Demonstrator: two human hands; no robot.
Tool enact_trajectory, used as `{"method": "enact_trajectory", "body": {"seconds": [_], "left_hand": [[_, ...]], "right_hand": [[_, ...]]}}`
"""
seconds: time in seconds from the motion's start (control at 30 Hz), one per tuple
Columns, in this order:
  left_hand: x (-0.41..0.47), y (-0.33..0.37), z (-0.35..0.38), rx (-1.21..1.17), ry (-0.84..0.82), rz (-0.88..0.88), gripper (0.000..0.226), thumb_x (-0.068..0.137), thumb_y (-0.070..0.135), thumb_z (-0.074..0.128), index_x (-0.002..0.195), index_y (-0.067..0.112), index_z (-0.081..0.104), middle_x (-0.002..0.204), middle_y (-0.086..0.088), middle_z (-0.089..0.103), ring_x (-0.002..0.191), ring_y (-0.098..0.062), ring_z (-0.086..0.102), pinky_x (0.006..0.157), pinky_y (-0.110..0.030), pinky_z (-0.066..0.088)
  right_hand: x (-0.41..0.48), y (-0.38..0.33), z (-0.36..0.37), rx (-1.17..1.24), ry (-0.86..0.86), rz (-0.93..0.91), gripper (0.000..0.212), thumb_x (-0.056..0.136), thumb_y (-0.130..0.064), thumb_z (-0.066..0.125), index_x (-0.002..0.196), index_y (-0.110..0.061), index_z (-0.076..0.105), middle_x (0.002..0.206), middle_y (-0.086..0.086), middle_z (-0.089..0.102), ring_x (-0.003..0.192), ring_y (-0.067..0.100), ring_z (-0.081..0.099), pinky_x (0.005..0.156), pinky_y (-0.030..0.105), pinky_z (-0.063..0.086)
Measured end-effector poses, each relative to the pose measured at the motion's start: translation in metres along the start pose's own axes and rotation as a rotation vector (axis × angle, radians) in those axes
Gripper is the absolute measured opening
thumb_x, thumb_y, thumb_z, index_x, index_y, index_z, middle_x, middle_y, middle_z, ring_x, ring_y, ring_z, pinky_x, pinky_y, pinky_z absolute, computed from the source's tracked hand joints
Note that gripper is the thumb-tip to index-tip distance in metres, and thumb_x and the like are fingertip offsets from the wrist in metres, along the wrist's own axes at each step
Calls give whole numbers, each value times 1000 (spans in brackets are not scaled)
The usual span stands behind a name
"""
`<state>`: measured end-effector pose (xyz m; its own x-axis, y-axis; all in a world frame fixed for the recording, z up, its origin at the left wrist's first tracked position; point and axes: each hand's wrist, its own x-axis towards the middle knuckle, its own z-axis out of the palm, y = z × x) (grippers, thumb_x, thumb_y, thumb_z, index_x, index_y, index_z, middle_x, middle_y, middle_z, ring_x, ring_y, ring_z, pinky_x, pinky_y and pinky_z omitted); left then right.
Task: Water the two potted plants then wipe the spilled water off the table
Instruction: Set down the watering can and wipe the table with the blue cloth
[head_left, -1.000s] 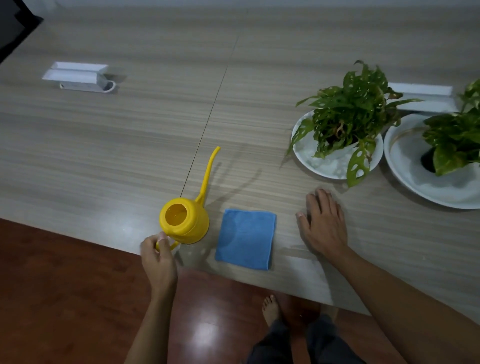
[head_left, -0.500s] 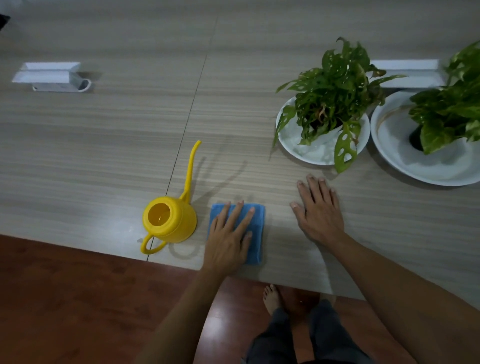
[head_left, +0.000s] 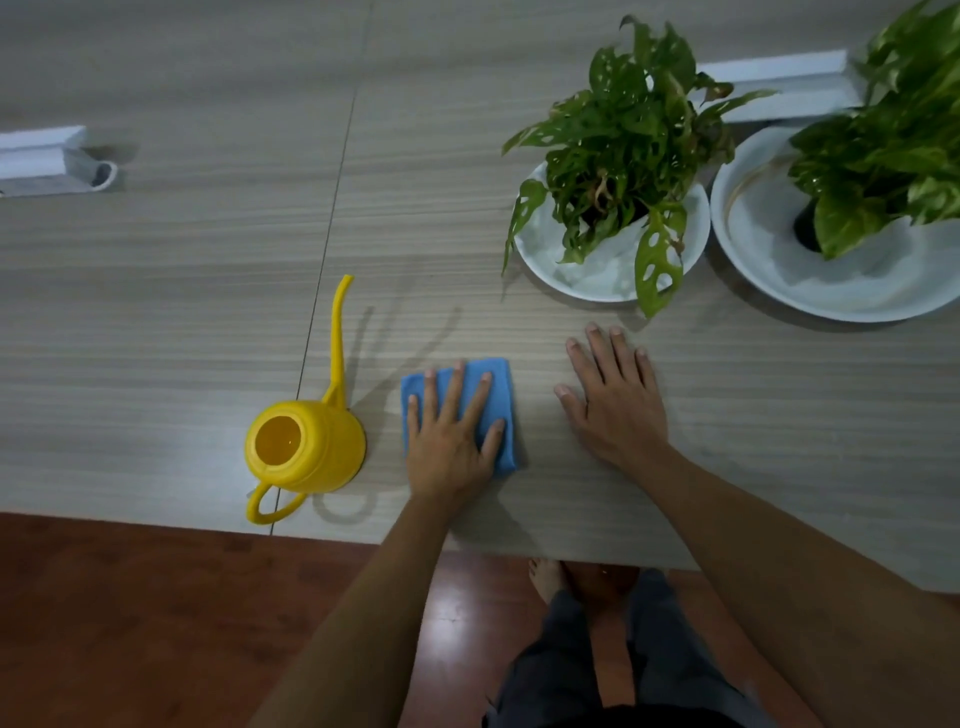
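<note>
Bare table (head_left: 171, 322) wide open left and far of yellow watering can (head_left: 306, 447); only white box (head_left: 47, 161) at far left edge there. Can's long spout (head_left: 340, 338) sticks up away from person, blocks sweep just left of blue cloth (head_left: 498, 389). Clear strip between cloth and right hand (head_left: 615, 405), which lies flat on wood. Beyond right hand, drooping leaf of near plant (head_left: 628, 135) overhangs plate (head_left: 550, 270). Second plate (head_left: 857, 291) touches or nearly touches it; no passage between. White block (head_left: 779, 83) closes off behind plants.
</note>
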<state>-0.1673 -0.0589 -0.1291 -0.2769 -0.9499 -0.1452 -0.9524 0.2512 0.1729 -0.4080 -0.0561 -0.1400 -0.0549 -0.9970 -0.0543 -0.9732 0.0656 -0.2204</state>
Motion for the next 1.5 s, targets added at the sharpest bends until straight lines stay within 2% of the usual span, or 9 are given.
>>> {"method": "enact_trajectory", "body": {"seconds": [0.2, 0.37, 0.5, 0.63, 0.87, 1.0, 1.13, 1.37, 1.5], "left_hand": [[-71, 29, 8, -3, -60, -13, 70, 100, 64, 30, 162, 39, 10, 172, 4, 2, 157, -34, -6, 124, -60, 8], [-21, 56, 12, -17, -26, 114, 69, 98, 63, 33, 161, 40, 16, 171, 4, 6, 157, -32, -3, 124, -58, 8], [3, 12, 2, 9, 3, -60, 68, 99, 65, 28, 161, 40, 15, 171, 4, 8, 157, -33, 0, 125, -57, 9], [-47, 18, 9, 39, 14, -126, 67, 100, 65, 28, 161, 39, 19, 171, -2, 11, 157, -37, 3, 122, -62, 16], [-20, 79, 14, -4, -34, 118, 67, 98, 68, 31, 159, 46, 15, 172, 0, 4, 157, -36, -5, 124, -60, 8], [20, 34, 0, 14, -31, -53, 66, 98, 69, 24, 159, 46, 13, 172, 2, 2, 157, -33, -5, 124, -59, 9], [-36, 20, 5, 44, 55, -171, 65, 100, 65, 26, 159, 39, 25, 170, -3, 16, 156, -37, 8, 119, -63, 21], [-23, 90, 18, -5, -37, 135, 67, 98, 69, 29, 159, 47, 14, 172, 2, 4, 157, -36, -3, 124, -59, 9], [17, 40, 4, 23, -3, -44, 66, 98, 68, 28, 159, 46, 16, 172, 2, 7, 157, -35, 0, 124, -59, 11]], "right_hand": [[0, 1, 0, 19, -4, 1, 65, 98, -56, 32, 155, -24, 28, 165, 4, 19, 151, 28, 14, 119, 51, 16], [3, 5, -8, 71, -7, -11, 64, 99, -54, 27, 155, -22, 28, 165, 5, 19, 151, 27, 14, 119, 51, 18], [5, 28, -22, 37, 33, 28, 60, 99, -50, 35, 151, -20, 34, 160, 8, 29, 146, 32, 23, 116, 53, 23], [8, 58, -30, 9, 24, 60, 59, 98, -51, 32, 148, -20, 38, 156, 10, 33, 144, 37, 25, 114, 55, 25], [4, 70, -22, -13, -14, 70, 66, 98, -57, 22, 154, -24, 29, 163, 6, 24, 150, 34, 16, 118, 54, 17], [3, 70, -22, -23, -6, 62, 64, 99, -57, 24, 154, -24, 27, 163, 6, 23, 150, 33, 14, 119, 54, 16], [1, 69, -23, -2, -7, 76, 64, 98, -56, 25, 154, -25, 29, 164, 4, 21, 151, 32, 13, 120, 54, 15], [-2, 70, -24, 4, -24, 88, 66, 98, -57, 23, 155, -24, 27, 166, 2, 14, 152, 28, 9, 120, 52, 13], [-13, 73, -22, 5, 5, 87, 64, 100, -55, 26, 155, -24, 27, 166, 2, 15, 152, 28, 9, 120, 51, 13]]}}
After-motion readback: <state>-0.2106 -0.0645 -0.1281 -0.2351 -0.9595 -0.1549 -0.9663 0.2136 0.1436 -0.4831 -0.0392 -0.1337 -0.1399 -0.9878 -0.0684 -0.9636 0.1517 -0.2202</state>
